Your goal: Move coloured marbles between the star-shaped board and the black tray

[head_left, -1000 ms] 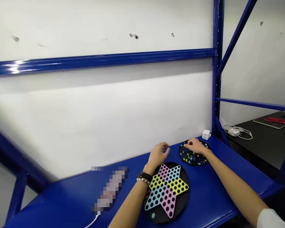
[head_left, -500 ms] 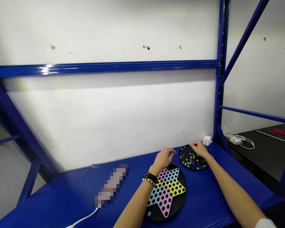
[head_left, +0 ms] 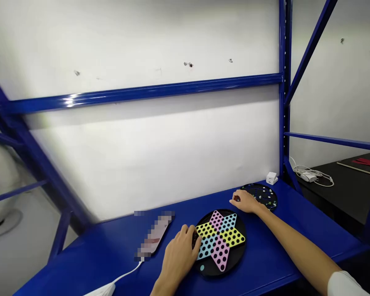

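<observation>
A round black Chinese checkers board (head_left: 217, 233) with a pink, blue and yellow star full of dark holes lies on the blue tabletop. At its left rim is my left hand (head_left: 179, 253), fingers and thumb curved around the edge. My right hand (head_left: 247, 201) is between the board and a round black tray (head_left: 275, 196) behind it to the right. Its thumb and fingertips are curled together; whether a marble is between them cannot be made out. Small coloured marbles (head_left: 269, 203) lie scattered in the tray, partly covered by my right hand and forearm.
A phone (head_left: 156, 238), blurred out, lies left of the board with a white cable (head_left: 128, 273) running from it. Behind the tray sits a white charger (head_left: 271, 178). Blue rack posts and a crossbar (head_left: 172, 87) frame the tabletop. A black table (head_left: 342, 189) stands at right.
My left hand has come down from above the board's far side to its left rim. My right hand has moved left, from over the tray to its near-left edge. The view has shifted slightly.
</observation>
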Demonstrator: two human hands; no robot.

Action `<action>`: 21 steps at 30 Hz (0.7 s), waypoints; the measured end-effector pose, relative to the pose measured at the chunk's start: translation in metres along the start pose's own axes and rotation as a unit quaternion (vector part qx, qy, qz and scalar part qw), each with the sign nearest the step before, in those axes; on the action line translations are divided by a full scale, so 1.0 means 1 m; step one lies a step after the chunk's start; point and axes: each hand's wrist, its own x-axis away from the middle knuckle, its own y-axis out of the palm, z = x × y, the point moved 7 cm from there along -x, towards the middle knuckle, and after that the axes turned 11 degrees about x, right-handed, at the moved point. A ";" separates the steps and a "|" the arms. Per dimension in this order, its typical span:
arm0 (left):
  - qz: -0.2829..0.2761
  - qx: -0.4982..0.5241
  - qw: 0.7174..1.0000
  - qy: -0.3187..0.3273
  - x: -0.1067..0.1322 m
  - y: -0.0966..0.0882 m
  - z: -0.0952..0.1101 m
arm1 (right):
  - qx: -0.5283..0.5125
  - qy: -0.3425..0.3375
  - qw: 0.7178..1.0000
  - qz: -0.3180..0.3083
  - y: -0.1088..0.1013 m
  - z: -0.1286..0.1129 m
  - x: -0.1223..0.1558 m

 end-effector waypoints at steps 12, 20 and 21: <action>-0.023 -0.102 0.995 -0.005 -0.021 0.017 0.017 | 0.022 -0.002 1.000 -0.019 0.007 0.004 0.004; -0.010 -0.097 0.995 0.007 -0.068 0.026 0.029 | 0.080 -0.045 0.996 -0.010 0.007 -0.013 0.009; -0.005 -0.097 0.995 0.003 -0.069 0.027 0.029 | 0.086 -0.048 0.995 -0.010 0.007 -0.014 0.009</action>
